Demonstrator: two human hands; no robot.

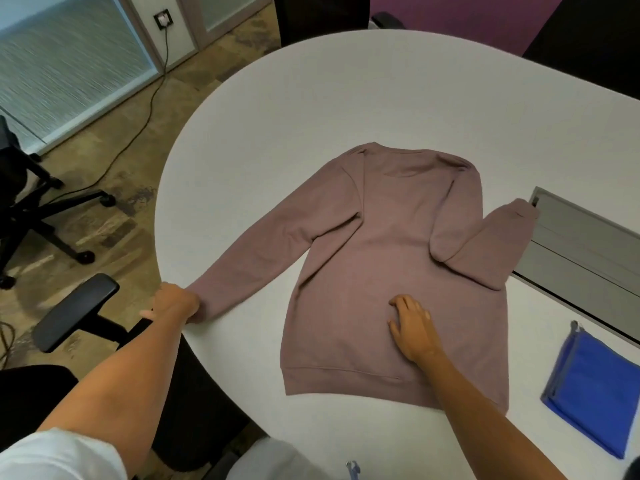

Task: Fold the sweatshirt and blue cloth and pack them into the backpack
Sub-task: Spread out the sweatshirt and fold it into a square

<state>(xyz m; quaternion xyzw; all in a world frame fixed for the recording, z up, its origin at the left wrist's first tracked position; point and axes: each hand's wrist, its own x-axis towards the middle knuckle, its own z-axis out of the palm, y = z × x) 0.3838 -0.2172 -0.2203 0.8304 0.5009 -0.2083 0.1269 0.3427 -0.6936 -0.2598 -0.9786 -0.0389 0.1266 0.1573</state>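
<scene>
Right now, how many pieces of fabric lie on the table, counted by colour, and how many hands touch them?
Mauve: 1, the sweatshirt
Blue: 1, the cloth
Total fabric pieces: 2
Hands on fabric: 2, the left hand holding a sleeve cuff, the right hand flat on the sweatshirt body; none on the cloth

Even, soft overhead light; faint shadows beneath the sweatshirt (388, 265). Wide-angle bowing bends the table (311, 109) rim; left margin streaked, probably motion blur.
</scene>
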